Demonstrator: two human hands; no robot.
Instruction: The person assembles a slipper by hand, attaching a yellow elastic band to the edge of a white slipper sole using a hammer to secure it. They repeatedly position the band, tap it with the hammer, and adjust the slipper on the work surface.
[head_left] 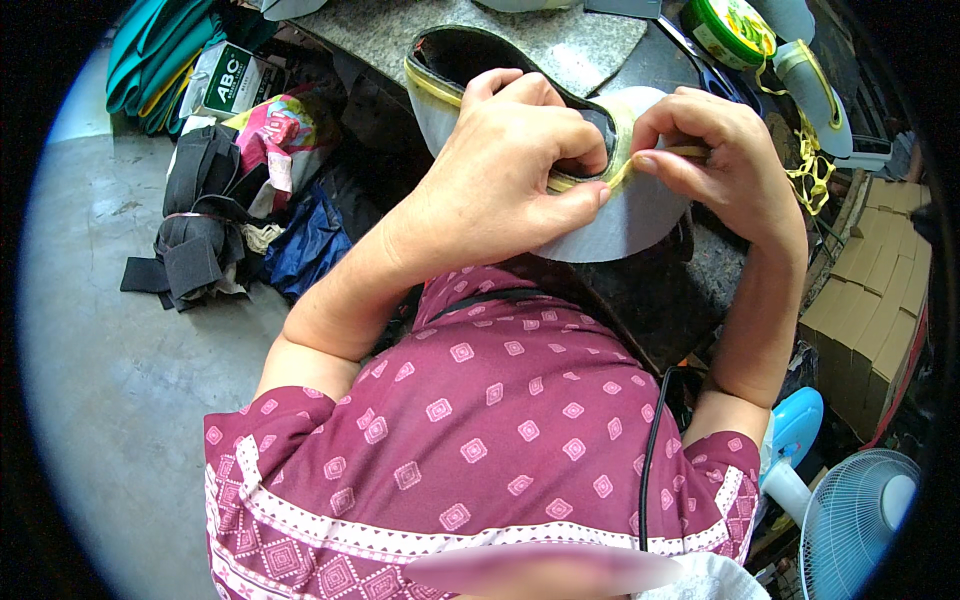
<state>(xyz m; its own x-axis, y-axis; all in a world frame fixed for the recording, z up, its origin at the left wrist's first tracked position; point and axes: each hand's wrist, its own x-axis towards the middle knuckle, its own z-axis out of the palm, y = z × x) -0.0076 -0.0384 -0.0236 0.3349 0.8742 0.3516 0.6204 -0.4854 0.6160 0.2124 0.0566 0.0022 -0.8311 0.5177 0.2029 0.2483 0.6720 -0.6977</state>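
A light grey curved fabric piece, which looks like a shoe upper (622, 228), lies in front of me with its dark lining turned up. My left hand (510, 150) is closed on its rim, fingers inside the opening and thumb outside near the right end. A narrow yellow strip (688, 151) follows the rim. Its free part is pinched between the thumb and forefinger of my right hand (725, 160), close beside the left thumb. The left fingers hide part of the opening.
Blue-handled scissors (712, 75), a round green tub (728, 32), a similar grey piece (815, 95) and tangled yellow strips (812, 170) are at the far right. Stacked cardboard (868, 290) and a fan (860, 525) stand right. Bundled black straps (200, 215) lie left on the floor.
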